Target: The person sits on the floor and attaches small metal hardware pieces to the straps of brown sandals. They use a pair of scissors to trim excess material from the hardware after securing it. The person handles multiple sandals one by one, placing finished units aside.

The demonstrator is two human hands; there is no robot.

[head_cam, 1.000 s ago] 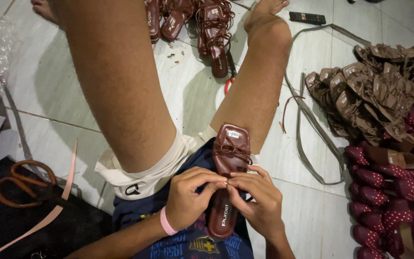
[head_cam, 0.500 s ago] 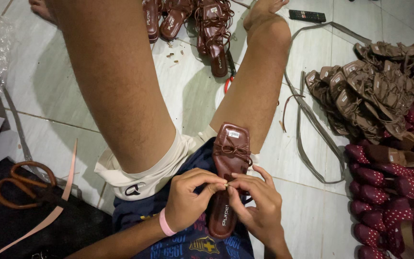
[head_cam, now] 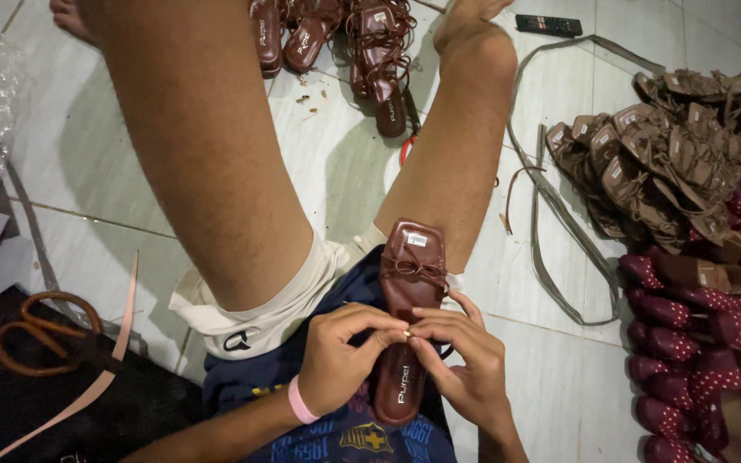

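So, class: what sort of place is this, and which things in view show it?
Probably a home or small workshop where sandals are assembled by hand on a tiled floor. Both hands work at a brown sandal; heaps of tan sandals and scissors lie around.

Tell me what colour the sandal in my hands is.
Dark reddish-brown sandal, with a matching bow; seen in the head view.

One brown sandal (head_cam: pixel 406 319) is held over the lap by two hands, left hand (head_cam: pixel 336 360) and right hand (head_cam: pixel 466 370). Four brown sandals (head_cam: pixel 336 39) are counted at twelve o'clock. One pair of scissors (head_cam: pixel 38 333) is seen at nine o'clock. Tan sandals (head_cam: pixel 662 154) and red dotted sandals (head_cam: pixel 705 360), at three o'clock, cannot be counted exactly.
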